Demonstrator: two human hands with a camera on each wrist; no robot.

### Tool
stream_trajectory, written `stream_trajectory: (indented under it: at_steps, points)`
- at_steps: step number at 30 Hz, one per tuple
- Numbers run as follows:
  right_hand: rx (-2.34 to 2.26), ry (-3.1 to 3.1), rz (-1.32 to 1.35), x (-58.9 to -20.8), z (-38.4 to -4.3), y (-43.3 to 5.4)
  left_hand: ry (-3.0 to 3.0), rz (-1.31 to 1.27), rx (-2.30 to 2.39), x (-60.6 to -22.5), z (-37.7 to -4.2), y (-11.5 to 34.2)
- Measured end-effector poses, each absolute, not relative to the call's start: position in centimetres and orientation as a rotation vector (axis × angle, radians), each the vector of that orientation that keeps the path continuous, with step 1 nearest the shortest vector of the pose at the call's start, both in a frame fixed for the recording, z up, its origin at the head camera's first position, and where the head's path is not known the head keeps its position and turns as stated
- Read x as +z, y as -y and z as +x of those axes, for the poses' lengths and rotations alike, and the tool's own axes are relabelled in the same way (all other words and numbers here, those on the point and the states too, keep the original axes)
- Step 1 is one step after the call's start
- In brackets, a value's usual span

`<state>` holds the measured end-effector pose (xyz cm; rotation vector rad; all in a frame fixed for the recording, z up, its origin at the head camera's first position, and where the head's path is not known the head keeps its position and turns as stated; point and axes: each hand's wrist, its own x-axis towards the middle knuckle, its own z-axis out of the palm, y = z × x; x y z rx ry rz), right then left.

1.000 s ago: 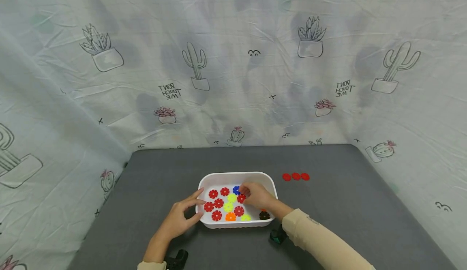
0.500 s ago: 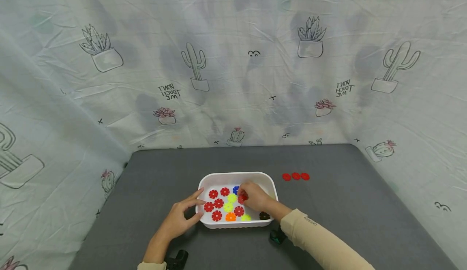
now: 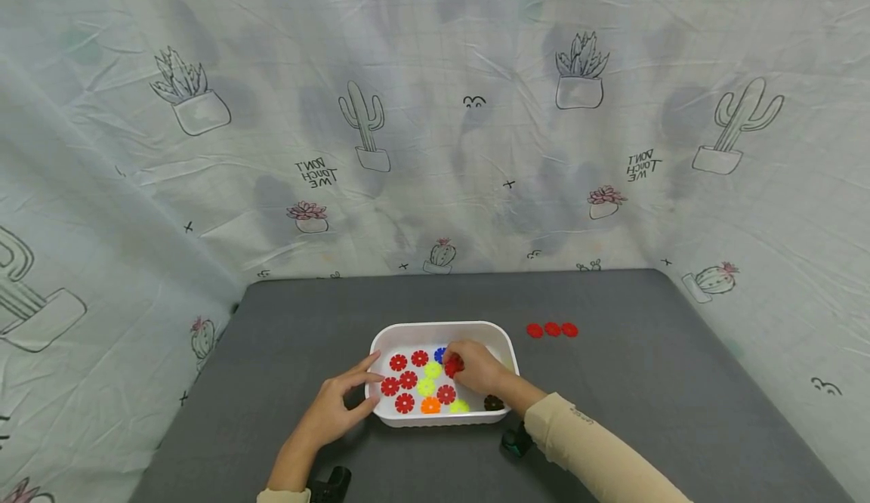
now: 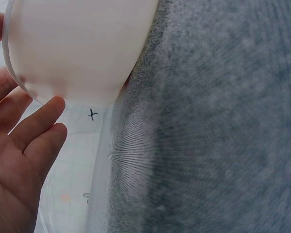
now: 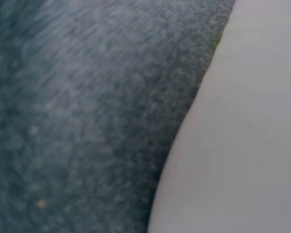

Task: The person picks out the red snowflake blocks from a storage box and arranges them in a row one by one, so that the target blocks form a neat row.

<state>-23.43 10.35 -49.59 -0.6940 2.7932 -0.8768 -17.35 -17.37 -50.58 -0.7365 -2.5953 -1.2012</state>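
A white tray [image 3: 442, 331] on the grey table holds several notched plastic discs. Inside it, my right hand [image 3: 478, 365] pinches a red disc [image 3: 452, 367] at the fingertips, lifted at a tilt, beside a blue disc [image 3: 440, 355]. My left hand [image 3: 337, 399] rests at the tray's left end with its fingers spread. In the left wrist view, some fingers of the left hand [image 4: 19, 145] reach over the tray's rim, while others lie along the outer wall [image 4: 87, 53]. The right hand itself is out of the right wrist view, which shows only the tray's outer wall [image 5: 237, 145].
Red discs [image 3: 394, 386] lie mostly in the tray's left half. Yellow discs [image 3: 426, 387], an orange disc [image 3: 430, 405] and a black disc [image 3: 493, 403] are in there too. Three red discs [image 3: 552, 329] form a row on the table right of the tray. Patterned cloth [image 3: 435, 148] hangs behind.
My right fingers have closed on the red disc and raised it slightly, tilting it. The left hand and the tray have stayed in place.
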Motion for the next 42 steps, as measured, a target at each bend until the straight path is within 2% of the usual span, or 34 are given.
stream_trajectory:
  at_steps: [7, 23, 42]
  points:
    - [-1.140, -2.651, -0.551, -49.6, -23.7, -10.5, 2.605, -0.729, -1.207, -50.6, -17.3, 17.3]
    - [-1.491, -2.481, -0.565, -47.4, -23.4, -12.4, 2.603, -0.718, -1.193, -50.8, -17.3, 17.4]
    - [-1.802, -2.455, -0.356, -46.1, -22.9, -19.1, 2.620, -0.686, -1.215, -50.7, -17.4, 17.3]
